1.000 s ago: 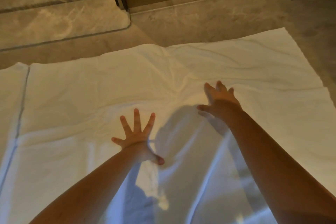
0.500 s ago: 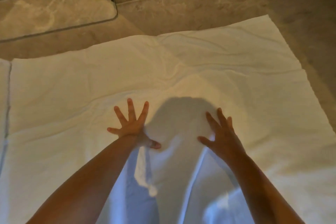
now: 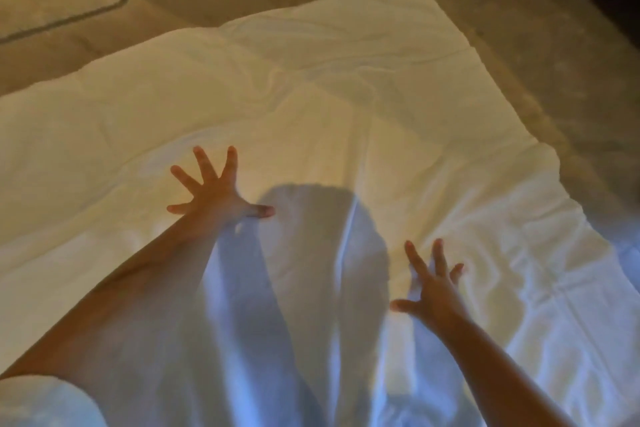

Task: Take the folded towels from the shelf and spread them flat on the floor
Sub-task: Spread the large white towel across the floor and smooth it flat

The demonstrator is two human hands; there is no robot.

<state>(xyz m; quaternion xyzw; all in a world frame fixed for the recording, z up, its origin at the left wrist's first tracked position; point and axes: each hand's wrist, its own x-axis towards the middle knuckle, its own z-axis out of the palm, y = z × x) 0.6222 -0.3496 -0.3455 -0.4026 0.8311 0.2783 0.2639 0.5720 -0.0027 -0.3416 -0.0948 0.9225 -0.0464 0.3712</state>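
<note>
Fingers (image 3: 205,163) of the left hand (image 3: 216,199) and right hand (image 3: 433,291) are spread over the towel (image 3: 311,97), opened on the floor (image 3: 519,28); creases are not yet smoothed.

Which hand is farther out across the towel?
The left hand, spread near the middle of the towel; the right hand is closer to the person.
</note>
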